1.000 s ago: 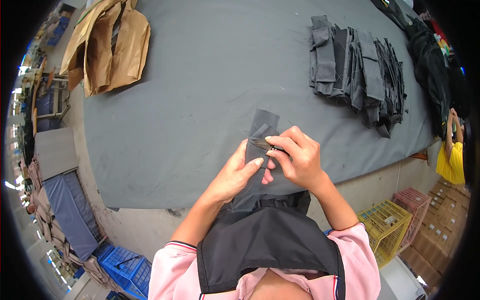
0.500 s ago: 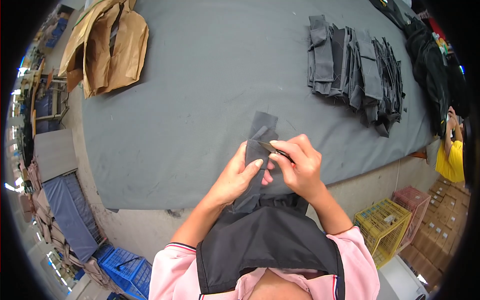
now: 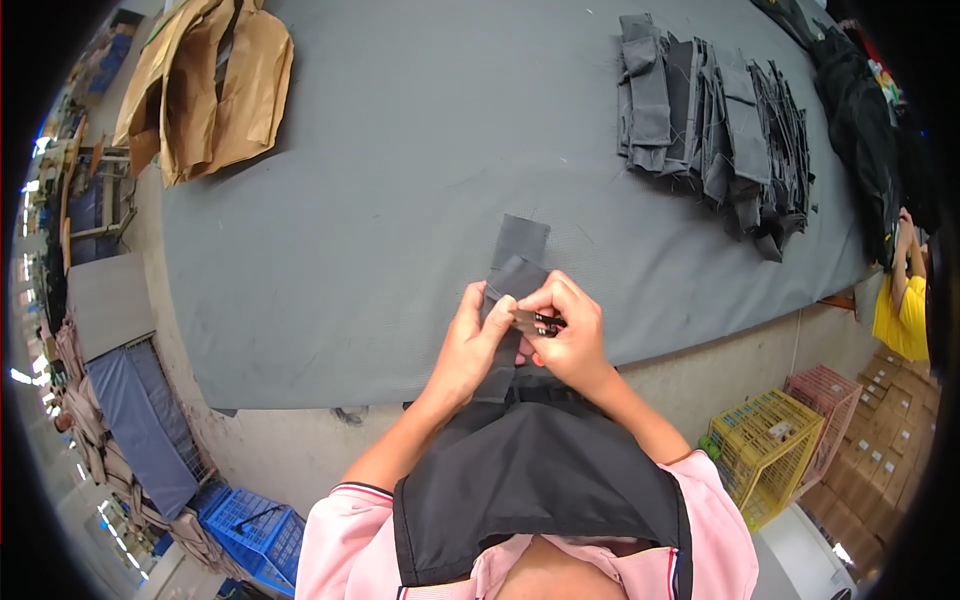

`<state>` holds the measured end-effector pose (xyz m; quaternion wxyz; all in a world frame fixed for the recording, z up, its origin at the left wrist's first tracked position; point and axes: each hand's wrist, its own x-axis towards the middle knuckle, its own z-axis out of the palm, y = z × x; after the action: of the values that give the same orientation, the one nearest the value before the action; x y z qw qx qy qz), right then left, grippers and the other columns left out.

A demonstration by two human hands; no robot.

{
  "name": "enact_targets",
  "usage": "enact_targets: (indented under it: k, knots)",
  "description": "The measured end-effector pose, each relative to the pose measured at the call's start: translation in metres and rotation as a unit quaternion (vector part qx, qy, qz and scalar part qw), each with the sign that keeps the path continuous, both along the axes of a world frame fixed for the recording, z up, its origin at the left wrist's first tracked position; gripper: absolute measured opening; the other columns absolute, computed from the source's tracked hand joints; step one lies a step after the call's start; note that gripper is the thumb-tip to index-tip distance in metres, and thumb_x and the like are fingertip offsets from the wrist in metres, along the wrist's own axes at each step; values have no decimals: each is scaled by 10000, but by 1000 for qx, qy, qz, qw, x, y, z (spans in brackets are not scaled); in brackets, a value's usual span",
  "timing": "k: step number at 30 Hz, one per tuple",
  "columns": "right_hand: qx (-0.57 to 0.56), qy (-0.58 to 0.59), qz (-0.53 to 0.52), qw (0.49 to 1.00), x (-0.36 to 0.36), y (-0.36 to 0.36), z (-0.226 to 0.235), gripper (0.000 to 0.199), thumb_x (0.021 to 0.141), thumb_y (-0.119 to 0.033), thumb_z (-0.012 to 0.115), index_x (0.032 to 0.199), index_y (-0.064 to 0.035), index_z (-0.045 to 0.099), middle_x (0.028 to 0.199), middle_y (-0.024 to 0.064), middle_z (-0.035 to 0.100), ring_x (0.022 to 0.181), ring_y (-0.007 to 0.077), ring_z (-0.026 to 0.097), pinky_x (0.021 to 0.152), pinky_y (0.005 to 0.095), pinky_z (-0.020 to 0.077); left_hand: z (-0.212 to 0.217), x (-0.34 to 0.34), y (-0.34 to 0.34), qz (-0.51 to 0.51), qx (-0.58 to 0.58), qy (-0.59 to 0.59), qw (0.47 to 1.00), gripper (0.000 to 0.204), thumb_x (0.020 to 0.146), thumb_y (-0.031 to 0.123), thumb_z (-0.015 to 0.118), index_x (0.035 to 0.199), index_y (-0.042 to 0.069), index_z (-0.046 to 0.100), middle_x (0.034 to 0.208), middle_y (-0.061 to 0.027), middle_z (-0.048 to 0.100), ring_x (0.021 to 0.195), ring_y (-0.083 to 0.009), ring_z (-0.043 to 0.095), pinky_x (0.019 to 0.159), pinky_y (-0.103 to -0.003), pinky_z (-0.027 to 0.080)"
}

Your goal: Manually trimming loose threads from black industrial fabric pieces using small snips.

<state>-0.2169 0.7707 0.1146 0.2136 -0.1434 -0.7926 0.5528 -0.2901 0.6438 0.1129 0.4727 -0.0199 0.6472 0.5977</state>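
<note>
A dark grey fabric strip (image 3: pixel 520 240) extends over the table's near edge toward my apron, its far end resting on the grey-covered table. My left hand (image 3: pixel 470 350) is closed on the strip, with the thumb pressing on top and the fingers around its left side. In my right hand (image 3: pixel 575 335) is a pair of small thread snips (image 3: pixel 549 324) with black handles. Their blades point left, close to my left thumb and the fabric. Part of the strip beneath my hands is hidden, and whether the blades touch it is unclear.
Stacked dark grey fabric pieces (image 3: pixel 690 120) lie at the table's far right, a brown paper bag (image 3: pixel 240 100) at far left. Beside the table are a blue crate (image 3: pixel 255 530), yellow crate (image 3: pixel 765 440) and red crate (image 3: pixel 825 400). A person in yellow (image 3: pixel 903 315) is at the right.
My right hand has moved left and slightly down, bringing the snips close to my left thumb. My left hand has shifted slightly left, and the strip's fold now lies differently.
</note>
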Motion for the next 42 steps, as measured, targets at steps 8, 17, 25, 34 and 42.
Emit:
enact_targets:
  k: [8,17,25,34,42]
  knots:
    - [-228,-139,10,964,-19,21,15,198,845,-29,601,1040,3,606,675,-18,473,544,52,451,481,216,407,23,-13,12,65,154,-112,980,392,934,177,535,1263,45,369,1071,-124,585,860,-192,640,735,-337,567]
    - [163,-110,-19,980,5,17,36,232,715,-132,727,898,-57,607,791,48,502,577,203,562,496,314,436,9,-13,12,100,182,-60,976,377,937,115,521,1283,46,388,1202,-138,567,987,-199,619,846,-343,534]
    - [249,-88,7,964,-1,18,33,205,701,-117,719,862,-59,607,767,40,497,543,196,550,489,314,427,2,-10,11,112,159,-18,981,362,928,68,523,1275,51,418,1210,-103,563,1074,-160,559,909,-316,486]
    - [135,-106,-18,985,2,23,32,158,712,-98,708,837,-59,620,732,35,502,542,201,567,470,308,432,20,-19,12,77,159,-93,980,413,928,130,548,1291,9,391,1164,-120,572,924,-166,615,723,-295,537]
    - [149,-87,81,982,-13,24,36,151,726,-113,704,840,-58,621,773,48,518,582,222,599,494,329,455,20,-15,9,32,97,-37,994,455,934,74,509,1337,-45,332,1018,-101,604,761,-149,621,622,-270,527]
